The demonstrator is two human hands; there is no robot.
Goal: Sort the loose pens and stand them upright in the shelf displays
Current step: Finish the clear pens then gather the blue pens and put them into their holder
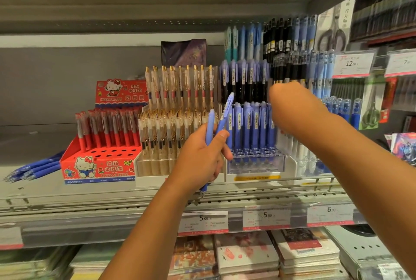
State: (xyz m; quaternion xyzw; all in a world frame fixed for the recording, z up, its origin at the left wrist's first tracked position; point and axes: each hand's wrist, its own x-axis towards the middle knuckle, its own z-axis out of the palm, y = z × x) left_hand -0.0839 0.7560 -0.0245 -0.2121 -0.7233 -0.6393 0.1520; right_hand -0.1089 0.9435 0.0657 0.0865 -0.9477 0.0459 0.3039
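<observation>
My left hand (200,158) grips two blue pens (210,128) before the clear pen display (255,163). My right hand (286,99), at one o'clock from it, is blurred, so I cannot tell its grasp.

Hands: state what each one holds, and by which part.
The left hand grips two blue pens around their lower barrels, clip ends up. The right hand has its fingers hidden behind the wrist, so its hold cannot be told.

Blur over the right hand (287,101), right of centre, fingers out of sight behind the wrist; grip impossible to call. Lower centre, the left hand (200,158) hides the barrels of two blue pens (210,126); small print on the price labels (203,221) unreadable.
</observation>
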